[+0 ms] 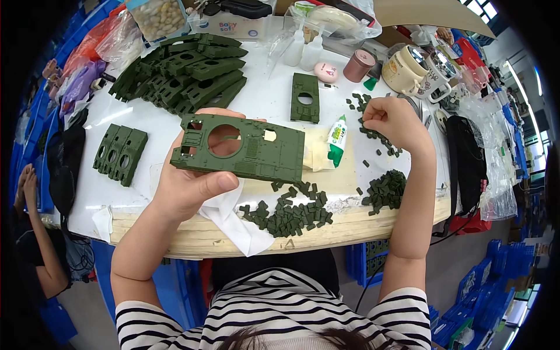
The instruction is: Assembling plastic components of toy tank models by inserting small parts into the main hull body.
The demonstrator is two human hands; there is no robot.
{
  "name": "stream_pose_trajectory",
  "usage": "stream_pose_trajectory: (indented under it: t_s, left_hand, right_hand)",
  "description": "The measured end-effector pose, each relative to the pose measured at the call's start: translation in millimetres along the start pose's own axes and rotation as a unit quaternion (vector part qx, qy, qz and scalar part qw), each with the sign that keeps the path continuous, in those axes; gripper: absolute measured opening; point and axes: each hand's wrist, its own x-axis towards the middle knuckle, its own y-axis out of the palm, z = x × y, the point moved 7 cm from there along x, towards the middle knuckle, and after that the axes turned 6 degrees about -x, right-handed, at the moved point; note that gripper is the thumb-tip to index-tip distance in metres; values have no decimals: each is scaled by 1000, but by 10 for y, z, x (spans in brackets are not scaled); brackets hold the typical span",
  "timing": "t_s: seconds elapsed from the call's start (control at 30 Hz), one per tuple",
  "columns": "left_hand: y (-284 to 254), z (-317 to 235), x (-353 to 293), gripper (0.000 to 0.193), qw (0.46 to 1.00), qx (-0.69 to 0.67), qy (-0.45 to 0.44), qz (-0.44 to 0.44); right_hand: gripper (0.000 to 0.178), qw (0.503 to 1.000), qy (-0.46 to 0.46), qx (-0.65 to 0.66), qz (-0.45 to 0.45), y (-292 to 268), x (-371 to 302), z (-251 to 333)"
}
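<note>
Blue crate under the table, green parts inside; on the table's wooden edge, heaps of small green blocks; left hand grips the green hull plate, held up over the table; right hand has fingers curled over the scattered blocks, can't tell if they've closed on one; green-white glue bottle just right of the plate; more plates stacked farther back; pink canister, contents hidden; two squeeze bottles, translucent; far side, white tub with black case on top; clear container full of tan nut-like pieces.
</note>
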Motion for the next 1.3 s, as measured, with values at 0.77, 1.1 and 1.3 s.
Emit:
stream_pose_trajectory:
  t_s: [0.77, 1.1, 1.3]
  left_hand:
    - [124, 72, -7, 68, 998, -35, -38, 35]
    - [106, 51, 2, 61, 999, -34, -19, 24]
    - [121, 27, 1, 61, 999, -33, -12, 30]
  right_hand:
    - [12, 852, -235, 446, -141, -109, -451, 1127]
    - [21, 835, -219, 497, -92, -33, -481, 1199]
    - [22, 841, -232, 481, -88, -30, -490, 1234]
